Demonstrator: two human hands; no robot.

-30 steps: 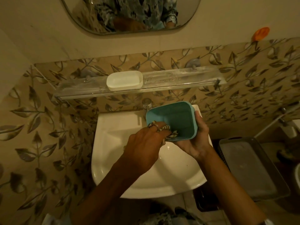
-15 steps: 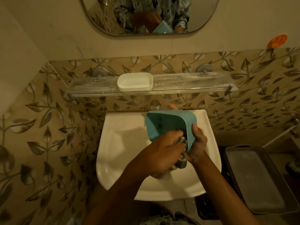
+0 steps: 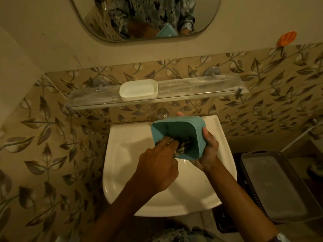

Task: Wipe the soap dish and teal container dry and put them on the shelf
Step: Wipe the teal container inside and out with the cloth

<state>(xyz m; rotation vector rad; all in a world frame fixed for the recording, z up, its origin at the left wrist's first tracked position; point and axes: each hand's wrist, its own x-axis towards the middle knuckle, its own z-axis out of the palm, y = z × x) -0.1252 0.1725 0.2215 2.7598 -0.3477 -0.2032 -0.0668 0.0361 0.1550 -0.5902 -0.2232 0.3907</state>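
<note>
My right hand grips the square teal container by its right side, tilted with its opening toward me, above the white sink. My left hand reaches into the container and presses a patterned cloth against its inside. The white soap dish stands on the clear wall shelf, left of the shelf's middle.
A tap pokes up behind the container. A mirror hangs above the shelf. To the right of the sink sits a grey tray on a dark basket. An orange hook is stuck on the wall at upper right.
The container has been turned so that its opening faces me. My left hand with the cloth went from its outer edge to its inside. The view shifted slightly.
</note>
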